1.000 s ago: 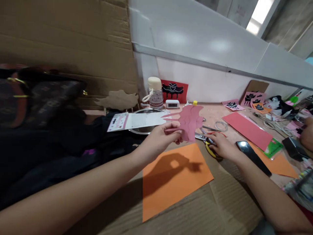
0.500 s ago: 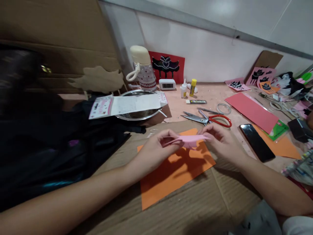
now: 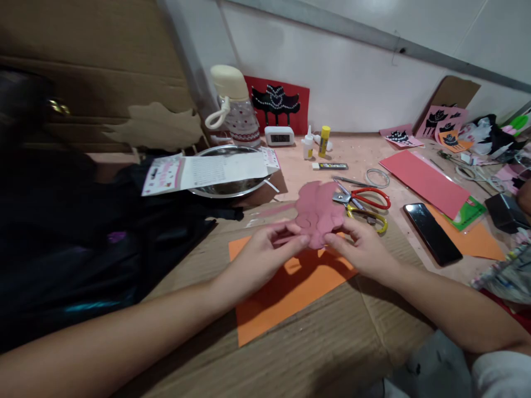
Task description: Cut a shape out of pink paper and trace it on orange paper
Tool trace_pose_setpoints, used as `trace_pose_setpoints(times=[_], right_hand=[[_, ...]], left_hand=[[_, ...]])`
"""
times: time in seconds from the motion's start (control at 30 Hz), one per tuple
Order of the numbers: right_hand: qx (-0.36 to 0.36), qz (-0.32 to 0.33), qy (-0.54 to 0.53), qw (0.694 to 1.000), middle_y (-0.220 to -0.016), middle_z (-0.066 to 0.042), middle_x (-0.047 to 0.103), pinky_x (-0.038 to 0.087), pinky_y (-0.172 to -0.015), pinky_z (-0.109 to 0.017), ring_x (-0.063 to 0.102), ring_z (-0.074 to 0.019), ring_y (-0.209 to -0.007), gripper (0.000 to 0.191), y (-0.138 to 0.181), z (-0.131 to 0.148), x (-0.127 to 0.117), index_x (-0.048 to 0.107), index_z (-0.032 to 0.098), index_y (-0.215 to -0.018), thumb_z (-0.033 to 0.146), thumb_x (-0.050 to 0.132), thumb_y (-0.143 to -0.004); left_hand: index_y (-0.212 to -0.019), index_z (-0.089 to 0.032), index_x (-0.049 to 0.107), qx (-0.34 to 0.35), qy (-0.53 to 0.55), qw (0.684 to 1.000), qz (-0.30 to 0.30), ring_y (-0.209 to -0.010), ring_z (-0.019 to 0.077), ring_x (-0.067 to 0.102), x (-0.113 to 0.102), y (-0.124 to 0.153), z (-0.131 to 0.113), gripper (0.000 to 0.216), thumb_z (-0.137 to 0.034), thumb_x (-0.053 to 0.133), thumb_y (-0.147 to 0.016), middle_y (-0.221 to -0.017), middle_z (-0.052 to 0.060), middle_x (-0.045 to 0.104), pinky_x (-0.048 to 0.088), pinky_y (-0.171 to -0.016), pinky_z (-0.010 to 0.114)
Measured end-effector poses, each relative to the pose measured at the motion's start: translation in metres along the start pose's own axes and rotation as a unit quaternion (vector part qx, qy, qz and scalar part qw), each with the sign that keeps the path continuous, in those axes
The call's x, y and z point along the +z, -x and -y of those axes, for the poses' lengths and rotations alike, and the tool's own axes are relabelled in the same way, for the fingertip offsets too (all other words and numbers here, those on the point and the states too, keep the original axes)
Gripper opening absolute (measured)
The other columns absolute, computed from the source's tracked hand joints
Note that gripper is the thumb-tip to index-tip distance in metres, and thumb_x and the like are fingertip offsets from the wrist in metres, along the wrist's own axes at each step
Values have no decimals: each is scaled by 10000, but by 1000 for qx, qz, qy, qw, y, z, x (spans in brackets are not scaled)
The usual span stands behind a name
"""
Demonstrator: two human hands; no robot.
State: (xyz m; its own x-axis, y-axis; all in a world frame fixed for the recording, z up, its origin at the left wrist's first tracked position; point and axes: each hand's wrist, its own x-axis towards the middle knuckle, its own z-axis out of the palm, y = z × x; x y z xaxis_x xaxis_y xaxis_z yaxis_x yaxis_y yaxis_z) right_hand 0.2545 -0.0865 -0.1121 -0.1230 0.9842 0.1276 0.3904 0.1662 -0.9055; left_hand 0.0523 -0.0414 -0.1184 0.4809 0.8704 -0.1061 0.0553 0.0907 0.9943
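Observation:
A pink paper cutout (image 3: 318, 210) with scalloped edges is held up between my two hands, its broad face turned toward me. My left hand (image 3: 282, 246) pinches its lower left edge between thumb and fingers. At the lower right edge, my right hand (image 3: 357, 246) grips it the same way. Beneath them lies an orange paper sheet (image 3: 269, 307) on brown cardboard (image 3: 323, 342). Just behind the cutout are scissors with red handles (image 3: 371, 197) and a yellow-handled tool (image 3: 375, 218), both partly covered by it.
Behind stand a bottle (image 3: 238, 108), a white digital clock (image 3: 279, 136), a glue bottle (image 3: 307, 145) and a glue stick (image 3: 324, 141). A metal bowl (image 3: 232, 192) sits left under printed packaging (image 3: 215, 170). To the right lie a phone (image 3: 432, 235) and red paper (image 3: 425, 179).
The pink cutout, seen nearly edge-on before, is tilted up so its face shows. Both hands still hold it, and my right hand has turned its thumb inward. The view has shifted slightly.

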Motion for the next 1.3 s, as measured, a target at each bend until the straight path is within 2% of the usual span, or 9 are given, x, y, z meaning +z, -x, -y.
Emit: trace_pose_setpoints(times=[0.17, 0.3, 0.4, 0.47, 0.57, 0.7, 0.9, 1.1, 1.3], right_hand=[[3, -20, -29, 999, -834, 2, 643, 509, -712, -285, 631, -159, -755, 96, 0, 8, -10, 593, 222, -872, 314, 598, -902], [26, 22, 87, 996, -676, 42, 541, 404, -564, -256, 525, -127, -588, 108, -1, 18, -30, 537, 223, -797, 287, 572, -877], [44, 42, 169, 984, -637, 48, 522, 353, -505, -243, 505, -116, -525, 107, -3, 22, -39, 539, 221, -770, 268, 569, -862], [87, 67, 183, 977, -627, 55, 550, 322, -437, -236, 498, -103, -430, 88, -3, 23, -40, 560, 222, -803, 275, 571, -872], [121, 113, 160, 973, -574, 77, 559, 292, -379, -240, 466, -96, -318, 101, 0, 24, -38, 600, 224, -868, 314, 575, -906], [38, 92, 106, 989, -682, 25, 649, 404, -522, -241, 600, -128, -561, 132, 1, 22, -31, 637, 209, -825, 312, 609, -903], [43, 1, -34, 999, -784, -2, 654, 484, -655, -283, 632, -150, -679, 267, -5, 14, -32, 638, 197, -899, 459, 600, -931], [56, -12, 0, 998, -931, -46, 736, 522, -797, -324, 676, -193, -879, 155, -14, 4, -44, 698, 203, -913, 345, 692, -853], [78, -13, 1, 997, -887, -42, 738, 520, -788, -334, 671, -194, -855, 148, -16, 2, -44, 705, 198, -858, 344, 697, -842]], left_hand=[[-1118, -210, 651, -5, -27, 997, 72, -1152, 316, 664, -1, 1, 6, 535, -563, 798, -743, -1131, 103, 727, 531, -1011, 440], [-1421, -245, 503, 85, 1, 989, 123, -1343, 358, 561, -13, -4, 11, 846, -522, 857, -704, -1429, 142, 605, 489, -1094, 459], [-1510, -243, 429, 94, 3, 987, 132, -1352, 375, 554, -21, -9, 14, 972, -570, 847, -695, -1505, 165, 551, 511, -1065, 450], [-1454, -214, 509, 57, -12, 991, 117, -1241, 359, 632, -22, -12, 13, 907, -595, 826, -695, -1405, 161, 636, 551, -991, 421], [-1171, -177, 702, -9, -65, 996, 62, -978, 286, 718, -19, -12, 9, 622, -578, 805, -707, -1128, 116, 759, 579, -823, 350], [-896, -177, 742, -38, -108, 993, 38, -708, 184, 654, -18, -12, 8, 413, -533, 806, -698, -846, 54, 757, 497, -612, 260], [-850, -185, 692, -32, -90, 995, 15, -619, 121, 560, -23, -13, 12, 364, -503, 808, -717, -732, -2, 683, 429, -551, 209], [-872, -186, 635, -25, -85, 996, -5, -583, 109, 507, -25, -16, 16, 401, -545, 770, -755, -722, -19, 619, 401, -512, 203], [-883, -190, 628, -32, -103, 994, 4, -624, 131, 549, -26, -16, 16, 403, -550, 762, -761, -752, -6, 637, 424, -548, 221]])
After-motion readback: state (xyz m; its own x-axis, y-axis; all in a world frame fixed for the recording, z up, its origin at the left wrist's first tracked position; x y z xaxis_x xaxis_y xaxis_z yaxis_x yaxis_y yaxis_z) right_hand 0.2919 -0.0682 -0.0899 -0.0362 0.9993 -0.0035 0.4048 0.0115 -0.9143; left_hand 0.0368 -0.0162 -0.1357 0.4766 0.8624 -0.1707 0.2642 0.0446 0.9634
